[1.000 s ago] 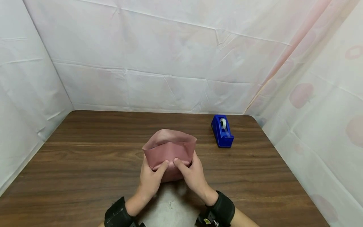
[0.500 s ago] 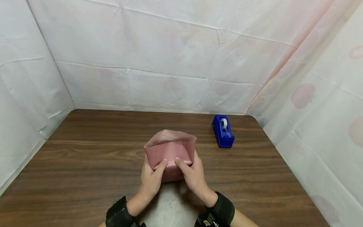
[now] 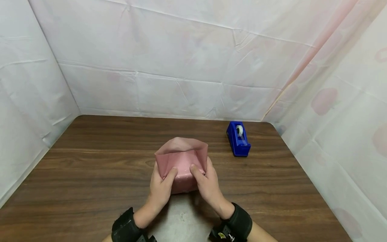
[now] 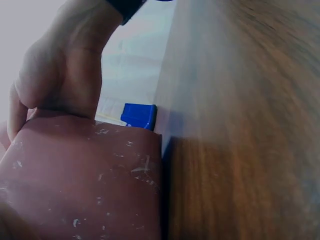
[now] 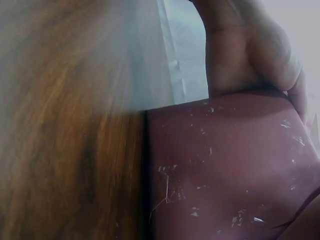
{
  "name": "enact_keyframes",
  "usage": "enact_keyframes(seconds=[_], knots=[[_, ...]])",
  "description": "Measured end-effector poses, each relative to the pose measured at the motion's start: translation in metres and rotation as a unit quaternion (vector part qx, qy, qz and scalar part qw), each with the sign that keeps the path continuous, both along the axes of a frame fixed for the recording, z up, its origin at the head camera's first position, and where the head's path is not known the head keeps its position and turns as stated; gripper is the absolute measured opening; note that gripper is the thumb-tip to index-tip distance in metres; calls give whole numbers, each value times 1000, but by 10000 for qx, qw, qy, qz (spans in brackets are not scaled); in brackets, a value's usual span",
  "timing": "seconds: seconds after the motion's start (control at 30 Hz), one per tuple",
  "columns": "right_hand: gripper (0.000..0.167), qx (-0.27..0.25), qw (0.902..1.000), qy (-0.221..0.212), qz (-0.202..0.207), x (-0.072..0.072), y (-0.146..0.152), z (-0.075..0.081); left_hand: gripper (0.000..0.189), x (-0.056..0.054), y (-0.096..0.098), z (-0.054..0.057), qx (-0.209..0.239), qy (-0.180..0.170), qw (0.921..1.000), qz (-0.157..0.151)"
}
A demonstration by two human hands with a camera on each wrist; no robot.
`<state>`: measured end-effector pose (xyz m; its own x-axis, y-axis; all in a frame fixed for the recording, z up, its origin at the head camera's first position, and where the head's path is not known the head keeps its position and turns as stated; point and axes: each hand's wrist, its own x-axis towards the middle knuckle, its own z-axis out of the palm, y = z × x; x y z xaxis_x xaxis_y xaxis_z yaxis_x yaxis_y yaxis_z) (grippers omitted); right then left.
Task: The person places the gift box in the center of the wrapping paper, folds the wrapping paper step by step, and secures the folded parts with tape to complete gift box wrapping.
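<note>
A pink, pouch-like thing [image 3: 181,164] stands upright at the middle of the table, its top gaping open. Its lower front [image 4: 95,175] is boxy and marked with small white scuffs, also plain on the pink face [image 5: 225,165] in the right wrist view. My left hand [image 3: 160,188] grips its left side, with the thumb lying along the front. On the opposite side my right hand [image 3: 208,185] holds it the same way, thumb on the front fold. The other fingers are hidden behind the sides. What the pouch contains cannot be seen.
A blue tape dispenser [image 3: 239,139] with a white roll stands at the back right of the wooden table [image 3: 90,174]. White cloth walls [image 3: 169,60] rise behind and at both sides. A pale glare patch lies between the forearms.
My thumbs have slid apart and slightly upward along the pink front, baring more of its middle fold. Both hands keep their hold, and the pouch stays in nearly the same place.
</note>
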<state>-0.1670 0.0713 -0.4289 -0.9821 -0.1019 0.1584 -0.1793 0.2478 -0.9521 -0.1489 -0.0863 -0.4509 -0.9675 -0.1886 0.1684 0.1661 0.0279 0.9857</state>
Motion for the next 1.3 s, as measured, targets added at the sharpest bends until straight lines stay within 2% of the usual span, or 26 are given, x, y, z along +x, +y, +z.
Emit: enact_keyframes(seconds=[0.17,0.4,0.7,1.1,1.3], knots=[[50,-63,10000,15,19,1,-1,3,48,1,0,3,139,-124,9998,42],[43,38,9999,68,-67,-1,-3,1,48,2,-2,1,-253,-198,9994,97],[37,160,9996,224,-2,-1,0,0,51,4,-3,4,-362,-243,9990,5],[38,77,9998,128,88,0,1,3,45,4,-4,6,-269,-164,9994,-122],[38,154,9997,138,107,0,1,1,47,5,-4,6,-272,-173,9995,-49]])
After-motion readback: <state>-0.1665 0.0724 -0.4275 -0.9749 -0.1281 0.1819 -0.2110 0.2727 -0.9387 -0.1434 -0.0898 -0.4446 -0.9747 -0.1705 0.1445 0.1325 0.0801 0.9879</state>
